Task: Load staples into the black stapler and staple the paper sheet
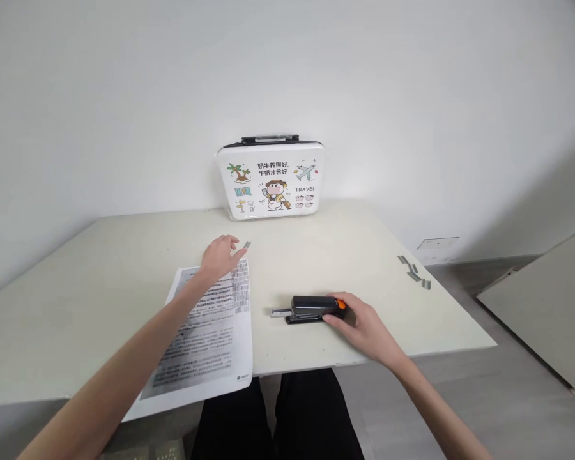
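Observation:
A black stapler point(314, 306) with an orange rear part lies on the table, its metal staple tray sticking out to the left. My right hand point(364, 322) is closed around the stapler's rear end. My left hand point(220, 257) is above the top edge of a printed sheet of paper point(201, 345), thumb and fingers apart. Just beyond the left thumb tip is a small grey strip of staples point(247, 245); whether the thumb touches it I cannot tell. My left forearm covers part of the sheet, whose lower edge hangs over the table's front edge.
A white cartoon-printed case point(273, 182) with a black handle stands at the back against the wall. Several staple strips point(414, 273) lie near the right edge of the pale table point(100, 275). A pale panel point(551, 313) stands at the far right.

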